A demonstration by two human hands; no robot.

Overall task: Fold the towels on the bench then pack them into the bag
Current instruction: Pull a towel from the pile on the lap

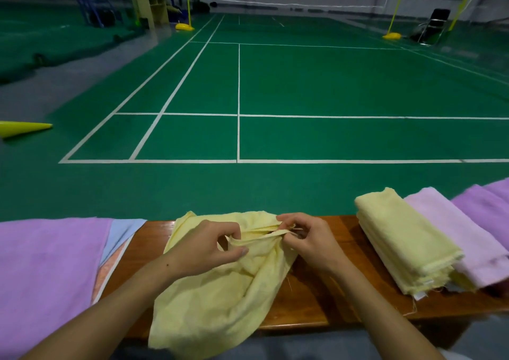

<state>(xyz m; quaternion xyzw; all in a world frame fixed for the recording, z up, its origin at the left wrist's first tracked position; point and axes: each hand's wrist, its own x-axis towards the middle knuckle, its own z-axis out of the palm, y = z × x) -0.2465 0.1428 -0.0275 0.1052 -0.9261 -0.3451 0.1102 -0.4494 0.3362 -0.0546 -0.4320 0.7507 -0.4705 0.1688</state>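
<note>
On the bench (316, 290), mid-fold: the left hand (203, 245) and right hand (311, 237) each pinch an edge of a crumpled yellow towel (220, 299). It probably needs spreading flat next. Folded towels (407, 244) wait right; no bag visible.

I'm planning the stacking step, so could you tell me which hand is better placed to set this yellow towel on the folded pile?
Probably the right hand: it pinches the yellow towel on the side nearer the folded pile, while the left hand would have to cross over.
</note>
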